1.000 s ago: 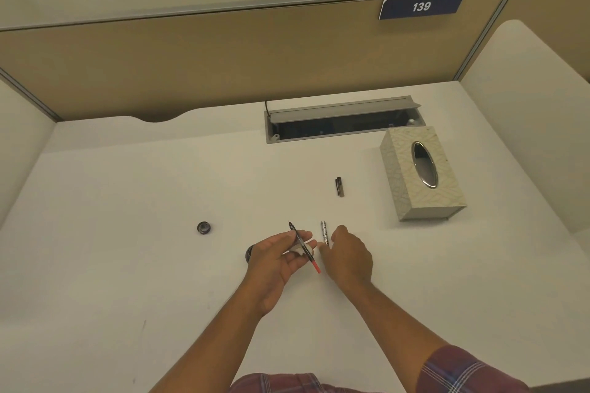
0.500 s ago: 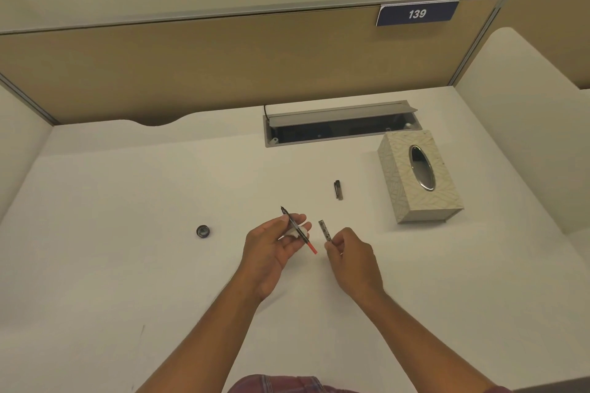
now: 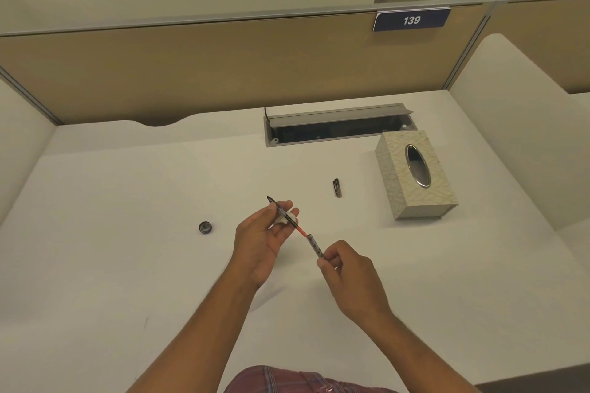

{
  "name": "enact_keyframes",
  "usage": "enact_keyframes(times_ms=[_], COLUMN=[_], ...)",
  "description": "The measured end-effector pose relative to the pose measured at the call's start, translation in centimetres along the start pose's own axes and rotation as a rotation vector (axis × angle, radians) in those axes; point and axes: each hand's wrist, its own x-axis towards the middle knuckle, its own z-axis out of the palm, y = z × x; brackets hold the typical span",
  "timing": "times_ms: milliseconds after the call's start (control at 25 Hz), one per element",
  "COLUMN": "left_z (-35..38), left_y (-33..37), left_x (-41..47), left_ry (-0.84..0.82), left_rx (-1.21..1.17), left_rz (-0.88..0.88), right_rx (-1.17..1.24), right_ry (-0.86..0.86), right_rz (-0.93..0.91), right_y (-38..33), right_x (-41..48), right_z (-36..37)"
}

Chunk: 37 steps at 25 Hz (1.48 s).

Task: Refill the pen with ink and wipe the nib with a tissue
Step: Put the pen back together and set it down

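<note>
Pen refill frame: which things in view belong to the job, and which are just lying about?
Job: left hand holding the nib section with its red ink tube and a white wad, probably tissue; right hand pinching the barrel at the tube's end; pen cap; small dark round lid; tissue box.
Lying about: open cable tray; number plate 139.

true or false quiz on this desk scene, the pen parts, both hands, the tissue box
The left hand holds the black nib section with its red ink tube. True.
The right hand is empty. False: it pinches the silver patterned pen barrel.
The small black pen cap lies on the white desk. True.
The cream patterned tissue box stands at the person's left. False: at their right.
The round black lid sits on the box. False: on the desk.
</note>
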Motion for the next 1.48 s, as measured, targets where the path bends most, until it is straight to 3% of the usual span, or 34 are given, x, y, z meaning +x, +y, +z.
enact_keyframes(times_ms=[880, 1480], left_z=[-0.4, -0.1], left_y=[-1.0, -1.6], left_x=[-0.9, -1.6], left_ry=[-0.007, -0.079], left_rx=[0.064, 0.153], left_rz=[0.034, 0.016], right_rx=[-0.037, 0.22], right_ry=[0.014, 0.021], right_rz=[-0.06, -0.028], right_y=[-1.7, -1.9], right_x=[-0.6, 0.1], right_z=[-0.8, -0.8])
